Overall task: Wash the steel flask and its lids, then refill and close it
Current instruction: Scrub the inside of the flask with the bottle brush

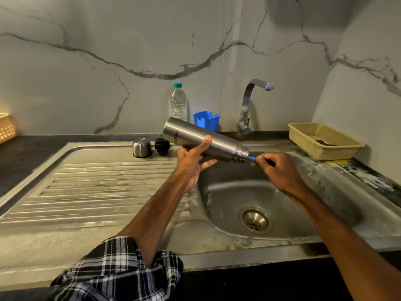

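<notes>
My left hand (193, 162) clamped the cylindrical brushed-steel flask (204, 141) tilted over the steel sink basin (234, 192). My right hand (280, 170) fingers pinched a blue-handled brush (253, 159) at its open mouth. The steel cup lid (142, 147) and black stopper (162, 146) stood on the drainboard, seemingly unwashed; rinsing, refilling and closing remained.

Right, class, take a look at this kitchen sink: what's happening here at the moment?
A person is cleaning a steel flask over the sink. The left hand holds the open flask tilted, mouth toward the right. The right hand grips a blue-handled tool, probably a brush, going into the flask's mouth. The steel cap and black inner lid stand on the draining board. No water shows at the tap.
</notes>
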Available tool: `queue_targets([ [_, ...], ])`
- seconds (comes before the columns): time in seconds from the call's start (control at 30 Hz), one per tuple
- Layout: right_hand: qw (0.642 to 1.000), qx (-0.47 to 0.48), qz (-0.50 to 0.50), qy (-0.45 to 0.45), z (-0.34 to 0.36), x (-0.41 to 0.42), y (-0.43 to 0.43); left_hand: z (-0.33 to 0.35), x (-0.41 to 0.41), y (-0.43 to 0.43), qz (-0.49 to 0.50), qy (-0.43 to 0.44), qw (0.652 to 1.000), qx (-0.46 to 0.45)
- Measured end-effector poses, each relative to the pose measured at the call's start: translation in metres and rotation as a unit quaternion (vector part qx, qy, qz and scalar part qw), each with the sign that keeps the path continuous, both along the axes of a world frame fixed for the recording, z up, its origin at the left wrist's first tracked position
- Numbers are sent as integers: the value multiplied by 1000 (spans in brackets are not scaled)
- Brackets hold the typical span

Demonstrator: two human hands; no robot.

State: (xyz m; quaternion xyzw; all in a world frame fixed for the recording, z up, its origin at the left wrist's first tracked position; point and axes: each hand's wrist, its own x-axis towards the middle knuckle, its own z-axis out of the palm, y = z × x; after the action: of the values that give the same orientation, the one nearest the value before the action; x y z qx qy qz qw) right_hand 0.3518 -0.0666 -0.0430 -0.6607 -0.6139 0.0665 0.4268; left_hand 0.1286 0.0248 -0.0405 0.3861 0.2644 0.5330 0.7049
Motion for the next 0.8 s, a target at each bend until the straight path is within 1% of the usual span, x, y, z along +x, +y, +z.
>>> queue_targets([
  [0.07,1000,5,2,-5,1,-4,0,1,3,-2,-6,3,1000,3],
  [0.2,999,26,-20,36,7,17,-7,3,-6,8,20,-28,999,-11],
  [0.23,999,26,-20,40,6,17,-6,1,-7,9,22,-24,999,-12],
  [0.33,1000,12,4,4,3,-4,-1,-2,-1,0,-3,2,1000,-9],
  [0.4,1000,10,12,8,4,-6,-1,-1,-1,-2,-5,7,1000,-3],
  [0.53,998,16,4,52,10,18,-9,6,-16,8,33,-41,999,-13],
  [0.6,999,20,8,42,10,11,-7,5,-15,6,33,-33,999,-13],
  [0.7,1000,-4,26,15,7,-7,-3,3,-6,-2,7,-1,1000,-7],
  [0.8,998,-17,31,49,11,8,-6,5,-10,2,13,-15,1000,-2],
])
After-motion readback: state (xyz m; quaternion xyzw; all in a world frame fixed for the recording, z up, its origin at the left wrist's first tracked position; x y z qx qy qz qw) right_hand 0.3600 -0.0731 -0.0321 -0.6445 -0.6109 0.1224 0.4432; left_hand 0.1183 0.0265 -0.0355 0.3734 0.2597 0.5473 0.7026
